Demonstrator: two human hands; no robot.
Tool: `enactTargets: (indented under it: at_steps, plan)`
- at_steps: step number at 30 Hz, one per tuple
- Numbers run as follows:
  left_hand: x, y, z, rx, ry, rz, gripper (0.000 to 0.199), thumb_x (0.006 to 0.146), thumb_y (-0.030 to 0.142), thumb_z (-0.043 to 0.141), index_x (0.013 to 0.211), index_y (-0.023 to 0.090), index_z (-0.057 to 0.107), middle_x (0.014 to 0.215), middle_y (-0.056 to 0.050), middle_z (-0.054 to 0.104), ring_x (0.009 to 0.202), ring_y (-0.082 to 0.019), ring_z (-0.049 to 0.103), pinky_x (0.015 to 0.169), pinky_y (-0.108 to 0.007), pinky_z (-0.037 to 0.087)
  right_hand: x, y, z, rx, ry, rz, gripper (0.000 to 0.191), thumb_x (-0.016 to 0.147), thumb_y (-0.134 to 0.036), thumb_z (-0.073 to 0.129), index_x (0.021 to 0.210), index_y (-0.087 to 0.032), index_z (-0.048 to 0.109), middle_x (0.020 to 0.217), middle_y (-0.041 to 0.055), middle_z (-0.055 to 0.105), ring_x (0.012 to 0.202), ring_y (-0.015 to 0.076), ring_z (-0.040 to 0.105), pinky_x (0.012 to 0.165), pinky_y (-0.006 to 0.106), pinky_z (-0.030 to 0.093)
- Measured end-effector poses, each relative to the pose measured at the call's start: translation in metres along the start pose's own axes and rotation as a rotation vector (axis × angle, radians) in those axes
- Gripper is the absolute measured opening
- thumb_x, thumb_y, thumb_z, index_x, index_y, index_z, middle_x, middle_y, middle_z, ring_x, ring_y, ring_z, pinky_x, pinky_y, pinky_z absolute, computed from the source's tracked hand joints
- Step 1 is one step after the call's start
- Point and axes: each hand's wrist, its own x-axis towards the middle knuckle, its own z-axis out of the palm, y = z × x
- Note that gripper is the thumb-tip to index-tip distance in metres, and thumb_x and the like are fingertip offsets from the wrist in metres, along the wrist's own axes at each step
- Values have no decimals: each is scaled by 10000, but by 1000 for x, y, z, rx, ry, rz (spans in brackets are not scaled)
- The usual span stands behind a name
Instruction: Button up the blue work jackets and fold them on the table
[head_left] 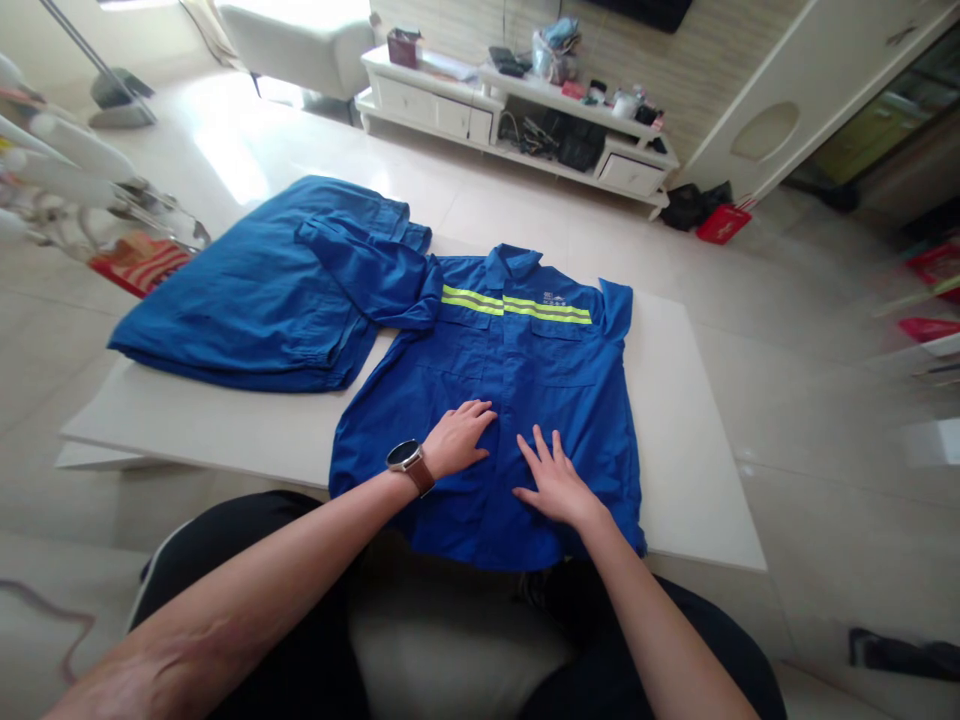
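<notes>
A blue work jacket (465, 480) lies front side up on the white table, its collar pointing away from me. A yellow-green reflective stripe with a grey band crosses its chest. My left hand (457, 438), with a watch (406, 457) on the wrist, rests flat on the jacket just left of the button placket. On the other side of the placket, my right hand (555, 480) lies on the cloth with its fingers spread. The jacket's left-hand sleeve reaches over a folded pile of blue clothing (247, 290); the right-hand sleeve is folded at the shoulder.
The white table (697, 480) stands close in front of my knees, and the jacket's hem hangs over its near edge. Past the tiled floor is a low white TV cabinet (427, 105) with various items on it. A red bag (724, 222) sits on the floor beside the cabinet.
</notes>
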Motion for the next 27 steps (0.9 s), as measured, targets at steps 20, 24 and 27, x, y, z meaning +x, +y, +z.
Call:
enactTargets:
  at_steps: [20,24,27]
  plan:
    - [-5,-5,10,114,-140,13,802,838,357,748,1528,234,360,1657,-175,306,1524,-339,261,1157,-522,335,-4,-6,-10,8,114,-49,660,939,-298,583,1573,-306,398,1681,81,291,1511,372,216,1155,608,333]
    - [-5,1,2,131,-128,13,625,836,370,750,1394,249,496,1504,-156,486,1365,-336,444,1068,-493,414,-6,-8,-15,-34,99,-57,596,915,-285,604,1499,-281,488,1595,124,402,1398,376,365,1080,551,394]
    - [-4,5,-3,135,-107,11,436,857,343,719,1253,240,567,1345,-138,556,1244,-324,497,1006,-484,450,-3,-13,-19,-65,158,-81,307,964,-279,544,1250,-225,640,1314,130,602,1193,299,531,1004,454,425]
